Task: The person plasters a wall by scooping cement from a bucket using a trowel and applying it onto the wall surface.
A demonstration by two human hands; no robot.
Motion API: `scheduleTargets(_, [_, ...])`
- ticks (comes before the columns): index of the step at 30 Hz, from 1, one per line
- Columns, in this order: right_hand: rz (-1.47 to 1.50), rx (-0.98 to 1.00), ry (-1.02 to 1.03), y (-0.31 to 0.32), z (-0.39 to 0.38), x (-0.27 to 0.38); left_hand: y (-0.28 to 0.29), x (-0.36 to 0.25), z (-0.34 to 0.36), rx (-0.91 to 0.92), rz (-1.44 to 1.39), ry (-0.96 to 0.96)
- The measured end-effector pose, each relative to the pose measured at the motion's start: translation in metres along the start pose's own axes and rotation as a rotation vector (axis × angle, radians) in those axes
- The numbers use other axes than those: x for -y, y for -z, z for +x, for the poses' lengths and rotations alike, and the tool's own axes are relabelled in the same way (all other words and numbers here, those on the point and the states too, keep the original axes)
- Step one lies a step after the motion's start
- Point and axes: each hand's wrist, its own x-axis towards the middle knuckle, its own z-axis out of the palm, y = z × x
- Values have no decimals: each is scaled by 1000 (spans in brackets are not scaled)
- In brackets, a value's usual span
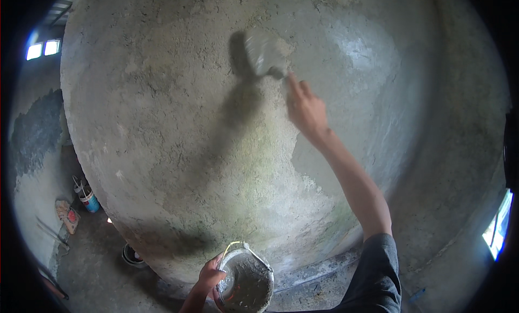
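One bucket (270, 278) of wet grey mix (246, 280), left hand (210, 275) clamped on its rim; above it, right hand (307, 108) closed around a trowel (263, 51) before the wall (157, 102).

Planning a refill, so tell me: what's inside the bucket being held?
The bucket in the left grip holds wet-looking grey material, with smears on its inner wall. The base is covered, so neither it nor the material's depth can be seen.
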Motion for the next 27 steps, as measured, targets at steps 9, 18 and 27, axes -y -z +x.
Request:
scheduleTargets(9, [161, -171, -503, -19, -18, -34, 3, 4, 4, -12, 59, -14])
scheduleTargets(18, [314, -108, -428, -9, -47, 4, -7, 4, 2, 17, -66, -25])
scheduleTargets(27, [297, 151, -256, 1, -151, 70, -5, 6, -11, 44, -70, -14])
